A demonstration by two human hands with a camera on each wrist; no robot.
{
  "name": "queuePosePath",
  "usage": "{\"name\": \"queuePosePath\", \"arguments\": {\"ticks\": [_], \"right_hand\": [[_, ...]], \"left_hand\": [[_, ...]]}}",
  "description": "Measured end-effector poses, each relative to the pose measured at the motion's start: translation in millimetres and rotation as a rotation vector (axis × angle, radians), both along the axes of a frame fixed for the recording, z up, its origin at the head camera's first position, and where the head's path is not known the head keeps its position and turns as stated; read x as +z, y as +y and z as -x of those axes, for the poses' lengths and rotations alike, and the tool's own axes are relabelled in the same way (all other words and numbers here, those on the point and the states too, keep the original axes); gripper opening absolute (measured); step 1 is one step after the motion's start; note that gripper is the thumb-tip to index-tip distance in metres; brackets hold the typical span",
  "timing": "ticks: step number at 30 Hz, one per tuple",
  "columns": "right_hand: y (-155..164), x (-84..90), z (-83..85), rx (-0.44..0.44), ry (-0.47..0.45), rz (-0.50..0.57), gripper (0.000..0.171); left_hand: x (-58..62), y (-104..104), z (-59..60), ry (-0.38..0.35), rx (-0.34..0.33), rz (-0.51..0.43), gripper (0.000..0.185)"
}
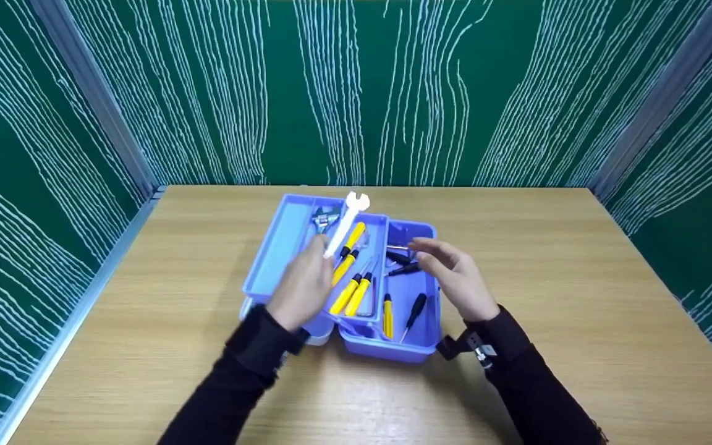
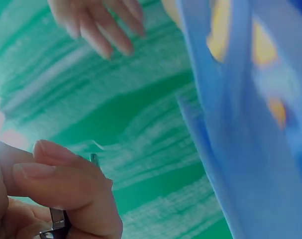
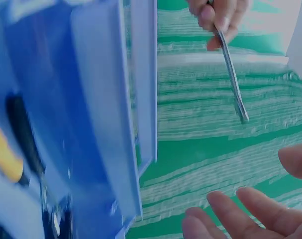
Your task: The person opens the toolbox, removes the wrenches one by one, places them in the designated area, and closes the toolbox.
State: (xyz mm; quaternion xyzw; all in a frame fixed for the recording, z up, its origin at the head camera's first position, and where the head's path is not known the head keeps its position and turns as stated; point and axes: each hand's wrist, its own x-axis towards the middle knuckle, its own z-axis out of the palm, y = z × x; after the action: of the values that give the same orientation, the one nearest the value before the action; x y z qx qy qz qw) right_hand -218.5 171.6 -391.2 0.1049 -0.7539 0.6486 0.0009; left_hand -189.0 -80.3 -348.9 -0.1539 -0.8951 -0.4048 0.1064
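- Two hands are seen over an open blue plastic toolbox (image 1: 421, 355) at mid-table on a light wooden tabletop (image 1: 578, 321).
- Left side: the toolbox's raised blue tray (image 1: 282, 247) is fanned out; only the chrome head of an adjustable wrench (image 1: 324, 219) is seen at its far end.
- Left hand (image 1: 300, 287): fingers are curled round the lower end of a flat white-looking open-end wrench (image 1: 347, 222), which is held tilted above the tray, its jaw end pointing away from the person. In the right wrist view the same tool (image 3: 233, 79) reads as thin grey metal, pinched at the top.
- Centre: several yellow-handled screwdrivers (image 1: 350, 293) lie side by side in the middle compartment.
- Right compartment: a small black-handled screwdriver (image 1: 415, 309) and other dark-handled tools are seen.
- Right hand (image 1: 455, 278): fingers are spread and relaxed, nothing is held; it hovers just above the right compartment.
- Step judged: the wrench is lifted clear, mid-transfer; whether in or out of the box cannot be told.
- Next move calls for a firm pinch and clearance past the tray rim.
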Motion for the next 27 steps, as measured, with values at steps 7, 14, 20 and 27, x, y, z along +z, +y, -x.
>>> {"name": "queuePosePath", "arguments": {"ticks": [7, 14, 20, 27], "right_hand": [[-28.9, -2.5, -6.3, 0.135, -0.015, 0.058, 0.033], [-43.9, -11.8, -7.6, 0.108, -0.073, 0.111, 0.021], [-45.3, -18.5, -8.5, 0.058, -0.106, 0.128, 0.017], [-38.3, -13.4, -10.2, 0.017, -0.113, 0.197, 0.015]], "left_hand": [[-20.6, 30.5, -17.3, 0.060, -0.060, 0.019, 0.021], [-41.7, 53.0, -23.3, 0.081, -0.039, 0.040, 0.020], [-53.6, 66.2, -29.0, 0.107, -0.030, 0.080, 0.027], [-55.1, 66.8, -29.8, 0.125, -0.070, 0.057, 0.035]]}}
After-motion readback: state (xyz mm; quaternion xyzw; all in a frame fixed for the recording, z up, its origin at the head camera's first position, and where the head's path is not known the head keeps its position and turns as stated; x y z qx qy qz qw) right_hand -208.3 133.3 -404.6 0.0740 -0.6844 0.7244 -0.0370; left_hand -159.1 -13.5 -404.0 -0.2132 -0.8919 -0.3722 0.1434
